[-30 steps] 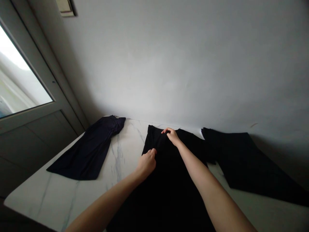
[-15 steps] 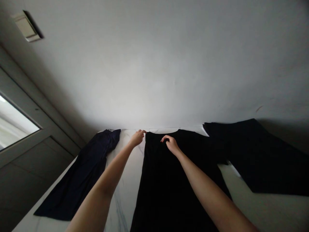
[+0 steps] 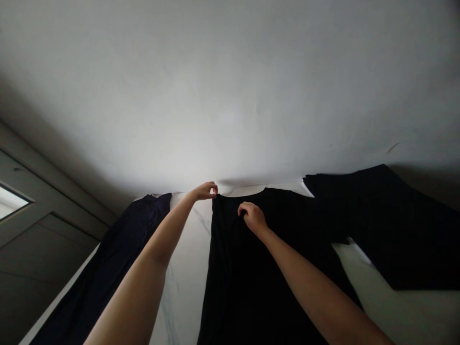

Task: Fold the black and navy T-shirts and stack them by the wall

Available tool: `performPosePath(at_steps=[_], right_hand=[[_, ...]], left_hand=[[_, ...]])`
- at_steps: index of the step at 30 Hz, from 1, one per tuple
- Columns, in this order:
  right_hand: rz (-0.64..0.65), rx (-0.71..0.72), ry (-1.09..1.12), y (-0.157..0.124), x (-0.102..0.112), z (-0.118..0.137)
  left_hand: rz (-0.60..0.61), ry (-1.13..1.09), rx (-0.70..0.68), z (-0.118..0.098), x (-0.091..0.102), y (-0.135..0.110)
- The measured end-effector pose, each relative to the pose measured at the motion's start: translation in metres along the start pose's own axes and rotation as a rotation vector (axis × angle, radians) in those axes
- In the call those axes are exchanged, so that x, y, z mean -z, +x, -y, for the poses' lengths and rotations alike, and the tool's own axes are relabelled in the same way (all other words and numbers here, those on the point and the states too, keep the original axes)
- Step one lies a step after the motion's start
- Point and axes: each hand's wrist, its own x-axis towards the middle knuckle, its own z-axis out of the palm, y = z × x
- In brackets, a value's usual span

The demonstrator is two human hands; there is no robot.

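Note:
A black T-shirt (image 3: 258, 268) lies spread in front of me, its curved neckline at the far side and a sleeve reaching right. Its left edge runs in a nearly straight line. At the far left corner by the neckline, my left hand (image 3: 205, 190) pinches the fabric between thumb and finger. My right hand (image 3: 254, 218) is closed with curled fingers on the chest of the shirt, just below the neckline, gripping a bit of its cloth. The exact fold under those fingers is too dark to make out.
On the left lies a dark navy garment (image 3: 118, 254). Another dark garment (image 3: 402, 230) lies at the right, against the shirt's sleeve. Beneath them is a white marbled surface (image 3: 187, 268), bounded by a pale wall (image 3: 230, 96) behind and a panelled door (image 3: 46, 230) at the left.
My left hand has turned and now pinches the shirt's far left corner. The right hand's fingers have closed on the cloth. The view has shifted slightly.

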Motion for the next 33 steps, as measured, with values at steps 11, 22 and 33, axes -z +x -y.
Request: performPosePath(at_steps=[11, 22, 33], right_hand=[[0.0, -0.05, -0.276, -0.002, 0.001, 0.007], [-0.058, -0.076, -0.268, -0.002, 0.0, 0.005], [-0.022, -0.055, -0.304, -0.001, -0.002, 0.0]], left_hand=[[-0.037, -0.083, -0.014, -0.015, -0.013, 0.013], [0.003, 0.143, 0.06, -0.016, -0.018, 0.01], [0.019, 0.235, 0.088, -0.014, -0.021, 0.013]])
